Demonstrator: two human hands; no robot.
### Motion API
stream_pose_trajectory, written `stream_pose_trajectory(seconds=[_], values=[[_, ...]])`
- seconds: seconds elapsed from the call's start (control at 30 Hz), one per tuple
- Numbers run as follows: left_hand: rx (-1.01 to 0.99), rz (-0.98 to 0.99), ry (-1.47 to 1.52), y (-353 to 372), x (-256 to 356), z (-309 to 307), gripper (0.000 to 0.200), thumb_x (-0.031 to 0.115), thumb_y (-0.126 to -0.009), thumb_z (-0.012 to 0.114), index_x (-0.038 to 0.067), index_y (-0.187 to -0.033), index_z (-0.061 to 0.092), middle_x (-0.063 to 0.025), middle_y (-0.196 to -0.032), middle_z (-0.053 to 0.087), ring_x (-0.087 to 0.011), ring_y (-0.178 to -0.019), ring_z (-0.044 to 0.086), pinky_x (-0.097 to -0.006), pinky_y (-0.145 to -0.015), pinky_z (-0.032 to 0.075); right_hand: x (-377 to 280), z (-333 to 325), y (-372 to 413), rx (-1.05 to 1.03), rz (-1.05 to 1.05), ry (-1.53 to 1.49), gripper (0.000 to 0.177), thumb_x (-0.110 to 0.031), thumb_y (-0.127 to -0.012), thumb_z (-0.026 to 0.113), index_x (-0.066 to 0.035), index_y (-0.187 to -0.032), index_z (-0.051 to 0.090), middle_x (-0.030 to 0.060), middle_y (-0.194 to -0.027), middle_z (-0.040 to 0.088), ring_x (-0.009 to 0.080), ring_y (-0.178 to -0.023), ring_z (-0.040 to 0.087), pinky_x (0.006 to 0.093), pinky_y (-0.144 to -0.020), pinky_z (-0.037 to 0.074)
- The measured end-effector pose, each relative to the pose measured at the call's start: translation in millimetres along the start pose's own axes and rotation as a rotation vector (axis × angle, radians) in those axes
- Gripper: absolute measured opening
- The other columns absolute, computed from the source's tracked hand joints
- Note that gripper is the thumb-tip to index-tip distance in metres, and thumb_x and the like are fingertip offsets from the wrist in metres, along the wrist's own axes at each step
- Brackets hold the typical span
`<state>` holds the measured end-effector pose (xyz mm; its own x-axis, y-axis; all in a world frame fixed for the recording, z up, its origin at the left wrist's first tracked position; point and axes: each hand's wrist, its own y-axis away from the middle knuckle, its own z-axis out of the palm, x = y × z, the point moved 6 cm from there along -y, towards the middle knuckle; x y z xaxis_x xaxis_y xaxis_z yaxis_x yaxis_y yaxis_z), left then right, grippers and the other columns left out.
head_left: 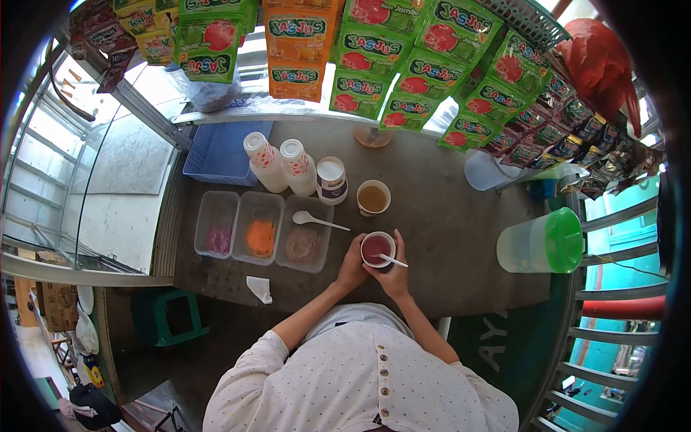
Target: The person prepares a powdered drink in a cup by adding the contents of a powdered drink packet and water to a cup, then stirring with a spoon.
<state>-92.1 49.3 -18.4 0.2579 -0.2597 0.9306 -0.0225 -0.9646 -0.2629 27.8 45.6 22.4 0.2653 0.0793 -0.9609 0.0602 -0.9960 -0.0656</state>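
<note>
Both my hands are wrapped round a paper cup (373, 248) of dark pink liquid with a white spoon (394, 261) leaning in it. My left hand (351, 265) holds its left side and my right hand (395, 277) its right side. Just behind stands a second cup (373, 197) of brownish liquid. To the left are three clear tubs: one with purple powder (219, 240), one with orange powder (260, 236), one with brownish powder (302, 246). Another white spoon (317, 220) rests across the brownish powder's tub.
Stacked cups (299, 169) and a lidded tub (332, 180) stand behind the powders, beside a blue basket (222, 151). A green-lidded water container (536, 243) lies at the right. Crumpled tissue (259, 289) is near the front edge. Sachet strips (417, 72) hang above the table's back.
</note>
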Motion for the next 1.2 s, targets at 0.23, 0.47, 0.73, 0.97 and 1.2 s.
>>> stream_pose_trajectory(seconds=[0.23,0.47,0.73,0.97,1.2], values=[[0.057,-0.026,0.012,-6,3,-7,0.059,0.000,-0.071,0.067,-0.001,-0.124,0.040,-0.0196,-0.119,0.051,-0.0338,-0.110,0.052,-0.0371,-0.092,0.043,-8,10,-16,0.015,-0.032,0.019,0.066,-0.017,-0.063,0.082,-0.002,-0.118,0.050,0.0109,-0.113,0.058,0.0225,-0.104,0.056,0.0335,-0.090,0.044],[0.090,-0.051,0.016,-20,-6,-6,0.064,-0.002,-0.071,0.068,0.000,-0.127,0.038,-0.0194,-0.121,0.050,-0.0327,-0.114,0.050,-0.0366,-0.095,0.041,-8,10,-35,-0.007,-0.018,0.007,0.067,-0.018,-0.064,0.082,-0.002,-0.120,0.049,0.0112,-0.111,0.059,0.0223,-0.104,0.056,0.0337,-0.090,0.044],[0.073,-0.073,0.050,-25,4,-12,0.065,-0.001,-0.070,0.069,0.001,-0.127,0.038,-0.0177,-0.120,0.050,-0.0306,-0.113,0.051,-0.0361,-0.094,0.042,-13,13,-37,-0.008,-0.050,0.026,0.067,-0.020,-0.065,0.081,-0.001,-0.120,0.049,0.0122,-0.111,0.059,0.0233,-0.103,0.057,0.0343,-0.090,0.044],[0.074,-0.106,0.060,-27,-3,-13,0.064,-0.001,-0.070,0.069,0.001,-0.127,0.038,-0.0165,-0.119,0.051,-0.0297,-0.111,0.052,-0.0355,-0.093,0.042,-9,14,-40,-0.031,-0.075,0.061,0.069,-0.023,-0.065,0.081,-0.001,-0.122,0.048,0.0137,-0.114,0.056,0.0252,-0.106,0.055,0.0347,-0.091,0.044],[0.056,-0.088,0.047,-29,9,-15,0.066,0.000,-0.068,0.072,0.002,-0.126,0.040,-0.0149,-0.120,0.051,-0.0287,-0.112,0.052,-0.0362,-0.092,0.043,14,-3,-51,-0.186,-0.101,0.039,0.065,-0.007,-0.066,0.071,-0.003,-0.125,0.043,0.0145,-0.120,0.052,0.0290,-0.112,0.051,0.0367,-0.091,0.043]])
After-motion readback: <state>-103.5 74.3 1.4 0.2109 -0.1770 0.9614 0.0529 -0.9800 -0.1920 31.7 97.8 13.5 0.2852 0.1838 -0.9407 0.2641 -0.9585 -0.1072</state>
